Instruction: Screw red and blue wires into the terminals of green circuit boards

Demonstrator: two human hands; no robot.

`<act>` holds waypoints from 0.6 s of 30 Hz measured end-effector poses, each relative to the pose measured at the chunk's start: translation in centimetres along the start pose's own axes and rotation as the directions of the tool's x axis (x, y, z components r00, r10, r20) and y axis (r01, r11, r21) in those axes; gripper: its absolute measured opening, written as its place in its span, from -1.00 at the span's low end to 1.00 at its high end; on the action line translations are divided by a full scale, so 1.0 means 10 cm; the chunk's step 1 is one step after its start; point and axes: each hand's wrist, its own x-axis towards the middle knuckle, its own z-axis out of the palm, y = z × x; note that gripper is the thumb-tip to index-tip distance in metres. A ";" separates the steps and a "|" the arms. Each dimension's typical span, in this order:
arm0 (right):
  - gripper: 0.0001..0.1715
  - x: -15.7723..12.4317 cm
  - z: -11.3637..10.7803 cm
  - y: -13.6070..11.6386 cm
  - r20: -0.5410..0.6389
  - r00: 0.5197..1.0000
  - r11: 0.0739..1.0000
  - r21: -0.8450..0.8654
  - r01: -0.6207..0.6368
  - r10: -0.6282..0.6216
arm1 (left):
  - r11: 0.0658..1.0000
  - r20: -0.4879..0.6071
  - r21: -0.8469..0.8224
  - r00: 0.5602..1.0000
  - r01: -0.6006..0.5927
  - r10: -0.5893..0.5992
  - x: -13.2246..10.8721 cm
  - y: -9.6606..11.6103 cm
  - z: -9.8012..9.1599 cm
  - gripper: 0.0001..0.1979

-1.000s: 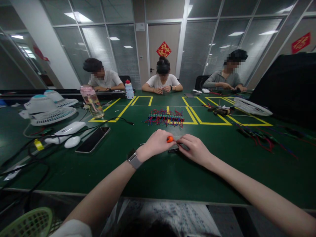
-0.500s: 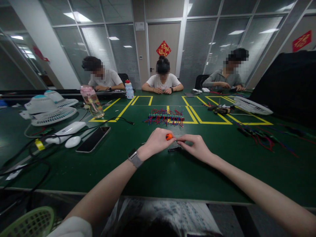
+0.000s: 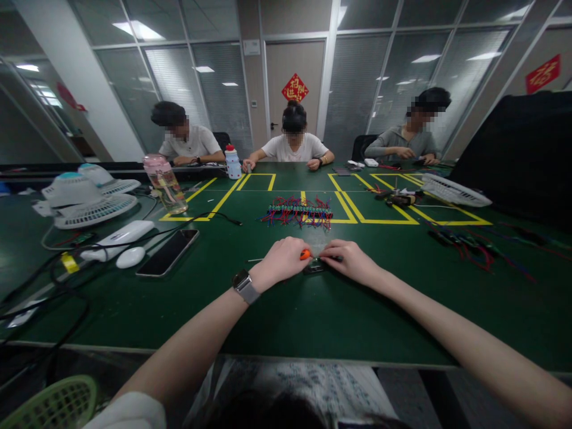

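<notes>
My left hand [image 3: 286,260] is closed around a screwdriver with an orange handle [image 3: 305,254]; its thin shaft [image 3: 254,260] sticks out to the left. Opposite it, my right hand [image 3: 351,260] has its fingertips pinched together on something too small to make out. Both sets of fingertips nearly meet above a small black part [image 3: 315,269] lying on the green table [image 3: 286,316]. Beyond my hands lies a row of small green circuit boards [image 3: 300,210] with red and blue wires.
A phone [image 3: 168,253], white mouse [image 3: 131,257], cables, clear bottle [image 3: 165,185] and white fans [image 3: 89,199] are on the left. Wired boards [image 3: 465,244], tools [image 3: 400,198] and a dark screen [image 3: 522,161] are on the right. Three people sit across the table.
My hands have come down slightly closer to the black part, and more of the screwdriver shaft shows. The person across the middle has spread their hands apart, one reaching toward the blue-white bottle.
</notes>
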 end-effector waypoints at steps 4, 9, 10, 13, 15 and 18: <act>-0.79 -0.02 -0.02 0.10 0.022 1.000 0.999 -0.049 0.002 -0.001 | 0.999 0.068 -0.034 0.998 -0.010 0.012 -0.02 -0.03 -0.05 -0.72; -0.76 -0.03 -0.04 0.08 0.040 0.998 0.991 -0.129 0.047 -0.042 | 0.998 0.170 -0.048 0.984 -0.045 0.053 -0.04 -0.07 -0.11 -0.55; -0.76 -0.04 -0.04 0.07 0.040 0.998 0.989 -0.138 0.053 -0.048 | 0.998 0.172 -0.043 0.984 -0.044 0.051 -0.05 -0.07 -0.12 -0.55; -0.77 -0.04 -0.03 0.06 0.033 0.998 0.986 -0.157 0.064 -0.059 | 0.999 0.166 -0.028 0.985 -0.040 0.045 -0.05 -0.08 -0.12 -0.60; -0.77 -0.05 -0.03 0.06 0.033 0.997 0.982 -0.176 0.072 -0.067 | 0.999 0.169 -0.011 0.984 -0.050 0.051 -0.04 -0.07 -0.11 -0.68; -0.76 -0.05 -0.02 0.05 0.044 0.996 0.972 -0.217 0.087 -0.079 | 0.998 0.174 0.020 0.983 -0.057 0.053 -0.04 -0.05 -0.10 -0.79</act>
